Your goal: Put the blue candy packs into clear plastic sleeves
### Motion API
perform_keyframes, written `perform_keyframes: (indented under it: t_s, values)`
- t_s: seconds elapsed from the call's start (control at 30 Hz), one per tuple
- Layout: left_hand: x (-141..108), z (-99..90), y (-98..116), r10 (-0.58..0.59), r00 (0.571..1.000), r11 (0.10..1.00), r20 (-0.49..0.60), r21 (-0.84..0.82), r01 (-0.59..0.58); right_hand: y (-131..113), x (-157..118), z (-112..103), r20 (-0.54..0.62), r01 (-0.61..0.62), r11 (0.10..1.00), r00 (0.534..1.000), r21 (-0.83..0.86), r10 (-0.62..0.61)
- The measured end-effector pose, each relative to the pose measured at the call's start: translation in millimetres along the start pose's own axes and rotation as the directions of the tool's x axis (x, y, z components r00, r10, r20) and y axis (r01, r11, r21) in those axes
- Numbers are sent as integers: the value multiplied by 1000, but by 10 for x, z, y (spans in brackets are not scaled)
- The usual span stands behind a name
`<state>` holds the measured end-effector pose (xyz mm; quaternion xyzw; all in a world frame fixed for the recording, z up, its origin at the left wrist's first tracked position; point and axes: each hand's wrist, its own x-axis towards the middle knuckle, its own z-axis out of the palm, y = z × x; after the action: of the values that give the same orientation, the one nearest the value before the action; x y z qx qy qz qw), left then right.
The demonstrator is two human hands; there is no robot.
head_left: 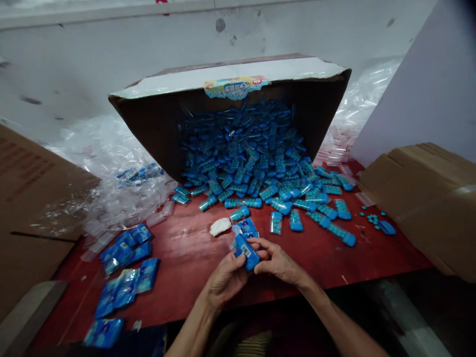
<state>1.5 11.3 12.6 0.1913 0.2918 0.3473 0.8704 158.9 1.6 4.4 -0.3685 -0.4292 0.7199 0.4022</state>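
Note:
Both hands meet over the front of the red table (178,277). My left hand (227,277) has its thumb on a blue packet with a white barcode label (247,252). From the right, my right hand (277,260) pinches the same packet, its fingers at the upper and right edges. Just behind the packet lies another blue packet (245,227), beside a white crumpled lump (220,226). Small clear containers with blue caps and turquoise balls (275,222) lie close behind the hands.
A tipped cardboard box (320,116) spills many blue containers. Several blue packets (126,287) lie at left. Clear plastic sleeves (122,198) are heaped at back left. Cardboard boxes stand at the left (33,193) and right (427,198). Loose balls (373,218) lie at right.

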Motion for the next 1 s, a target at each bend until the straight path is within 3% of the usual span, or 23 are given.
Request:
perform_keyframes:
  t_s: [0.17, 0.33, 0.47, 0.53, 0.6, 0.7, 0.73, 0.8, 0.87, 0.93, 1.0]
  values:
    - [22, -3, -30, -8, 1000, 1000, -30, 24, 8, 11, 7, -31, -32, -6, 997, 999, -80, 3]
    - [85, 77, -155, 84, 990, 996, -112, 22, -82, 136, 30, -37, -156, 73, 973, 982, -220, -108]
    - [54, 77, -155, 90, 981, 996, -173, -4, -92, 190, 26, -43, -115, 71, 954, 987, -290, -108]
    - [-30, 6, -37, 128, 954, 986, -273, -68, -152, 171, 42, -57, -111, 61, 914, 987, -401, -115]
    - [-173, -125, 165, 216, 883, 943, -417, -144, -299, 128, 89, -85, -157, 73, 822, 968, -565, -194]
    - [-449, -393, 507, 395, 717, 808, -574, -154, -569, 70, 213, -136, -181, 71, 598, 919, -798, -351]
    - [-533, -477, 593, 426, 661, 773, -618, -130, -620, 65, 261, -147, -166, 54, 513, 913, -856, -373]
    - [-645, -598, 675, 406, 602, 765, -688, -105, -635, 90, 350, -150, -133, 0, 335, 918, -942, -373]
    - [-651, -622, 620, 320, 617, 823, -719, -112, -556, 154, 413, -128, -122, -65, 168, 925, -984, -360]
    - [-548, -548, 455, 222, 684, 903, -695, -119, -413, 229, 443, -95, -127, -113, 60, 918, -992, -376]
    - [-374, -415, 245, 162, 759, 961, -630, -73, -266, 284, 450, -71, -131, -134, 21, 904, -991, -408]
